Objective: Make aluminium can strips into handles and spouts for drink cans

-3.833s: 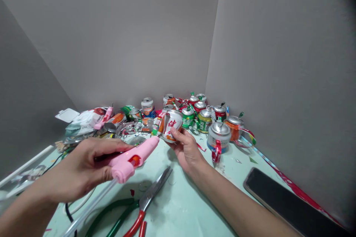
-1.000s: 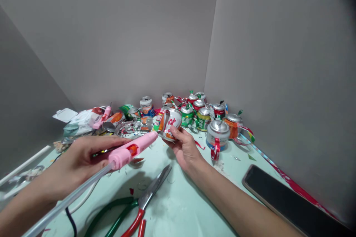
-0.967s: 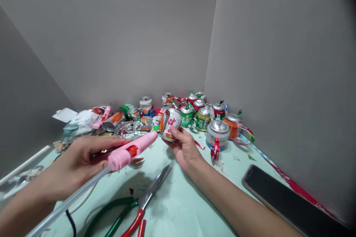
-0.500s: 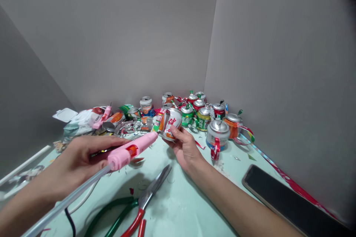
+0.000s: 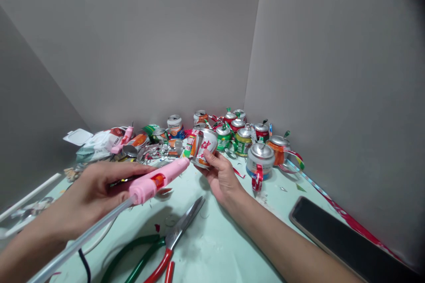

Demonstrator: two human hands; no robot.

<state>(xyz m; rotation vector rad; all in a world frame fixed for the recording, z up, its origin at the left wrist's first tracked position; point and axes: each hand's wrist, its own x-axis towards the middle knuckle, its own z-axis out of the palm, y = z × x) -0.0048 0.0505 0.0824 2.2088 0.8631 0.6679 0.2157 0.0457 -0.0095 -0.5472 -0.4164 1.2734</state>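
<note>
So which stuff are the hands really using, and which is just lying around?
In use: left hand holds pink glue gun; right hand holds white can piece.

Lying about: scissors, phone, small cans, white packet.

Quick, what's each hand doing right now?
Left hand: closed on the pink glue gun.
Right hand: closed on the white can piece.
</note>
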